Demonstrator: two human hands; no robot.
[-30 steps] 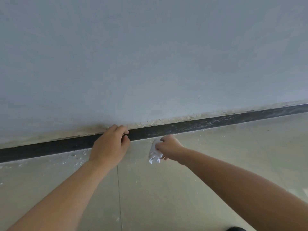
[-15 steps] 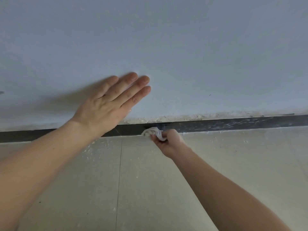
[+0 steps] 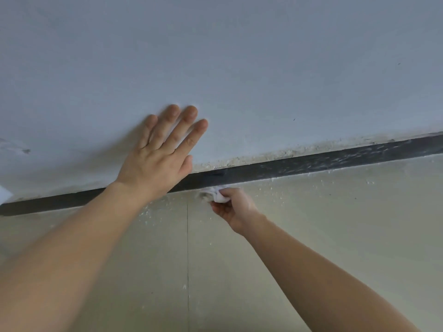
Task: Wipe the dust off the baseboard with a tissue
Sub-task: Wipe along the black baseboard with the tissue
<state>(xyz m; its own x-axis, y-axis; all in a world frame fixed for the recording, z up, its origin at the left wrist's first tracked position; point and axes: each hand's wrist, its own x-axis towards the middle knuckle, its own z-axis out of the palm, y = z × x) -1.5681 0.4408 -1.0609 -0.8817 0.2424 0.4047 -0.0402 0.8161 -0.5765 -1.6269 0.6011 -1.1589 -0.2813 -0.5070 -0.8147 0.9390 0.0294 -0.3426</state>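
While the left hand (image 3: 155,161) lies flat on the wall (image 3: 239,68) with its fingers straight and slightly spread, its palm and wrist cover a stretch of the dark baseboard (image 3: 311,164), so that part of the strip is hidden. The right hand (image 3: 233,207) grips a crumpled white tissue (image 3: 217,195) between curled fingers and thumb. Much of the tissue is tucked inside the grip, and its free end is blurred where it meets the baseboard's lower edge at the floor (image 3: 335,224). It is hard to tell whether it presses the strip or the seam. Both forearms are cut off by the frame edges. Compared with half a second ago, the left hand keeps its flat pose on the wall, the tissue sits slightly lower, and the baseboard now slants upward to the right.
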